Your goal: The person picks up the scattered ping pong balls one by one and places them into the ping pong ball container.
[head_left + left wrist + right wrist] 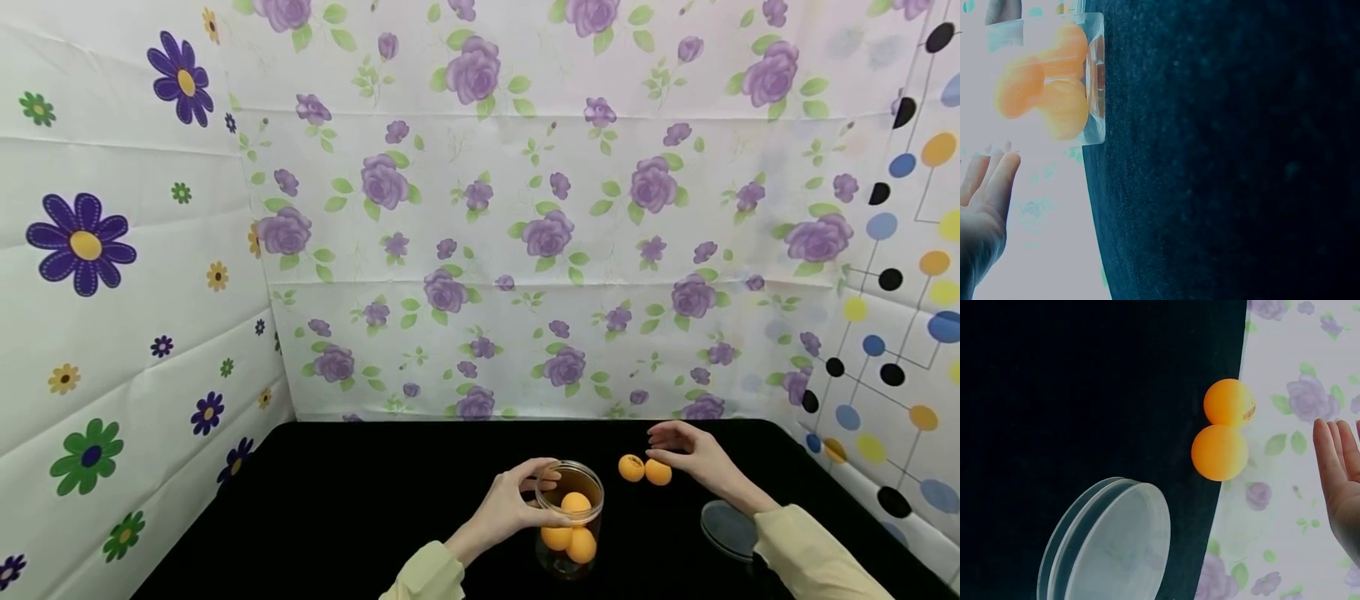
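- Left hand [512, 502] has a clear, see-through cylindrical jar [598, 508] gripped up by the rim, thumb on the near side, fingers wrapped round the far side. The left wrist shot's pretty blown out, so I can't really say how the fingertips sit on the wall.
- Jar's upright and open-topped on the black cloth-look table [375, 500], with at least three smooth orange balls [581, 546] piled inside, below the thumb.
- Right hand [697, 458] has nothing in it: fingers loosely bent, thumb and fingertips a bit apart.
- Two loose round orange balls [658, 472] sit side by side right of the jar. The right-hand one's just under the thumb tip, and the right wrist view shows a gap between fingers and balls. The other one has a dark printed mark.
- Greyish translucent round lid [727, 529] lies near the pale yellow right sleeve [810, 542].
- Behind it all, a white backdrop [480, 250] with purple roses.
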